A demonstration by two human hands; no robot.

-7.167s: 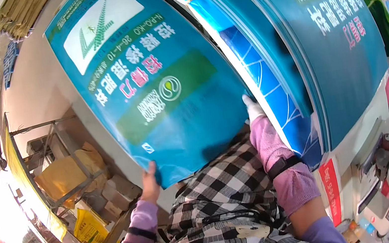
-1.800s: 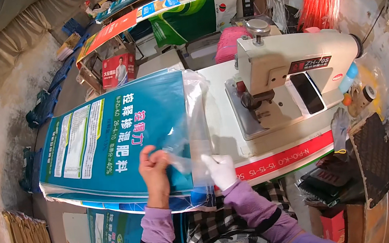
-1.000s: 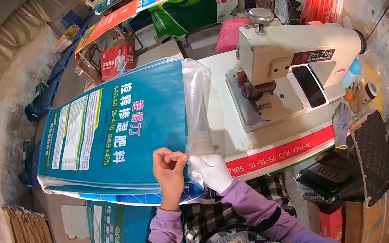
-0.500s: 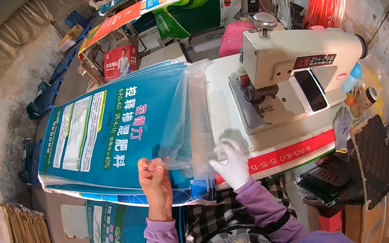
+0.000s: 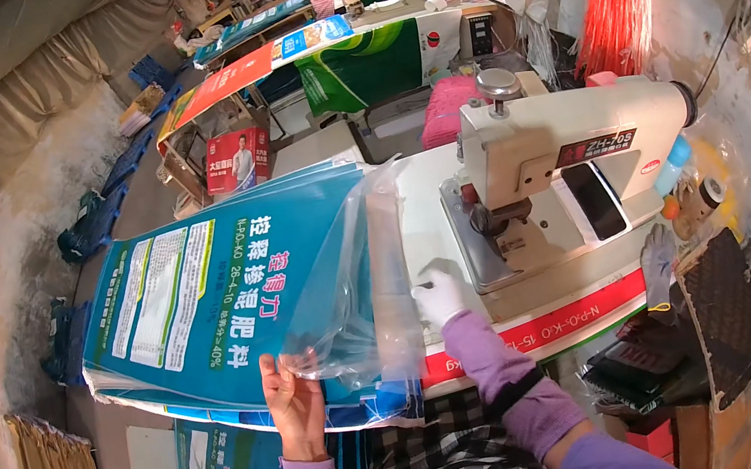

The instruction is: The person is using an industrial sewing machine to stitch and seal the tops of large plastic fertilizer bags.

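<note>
The bare left hand (image 5: 294, 400) had its grip narrowed on thin, crinkled clear film (image 5: 352, 337), which spread over the right end of stacked, flat, glossy teal sacks (image 5: 232, 300). Near the film, the white-gloved right hand (image 5: 440, 298) had its grip loosely parted at the smooth white counter (image 5: 425, 196). Beyond stood a boxy cream sewing machine (image 5: 524, 136), then a rough-textured pink bundle (image 5: 451, 111).

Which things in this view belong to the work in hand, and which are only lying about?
Seem part of the work:
clear plastic, pinched by the left hand
teal sacks beneath it
sewing machine, untouched, near the gloved right hand

Seem only lying about:
phone
red box
grey glove
</note>
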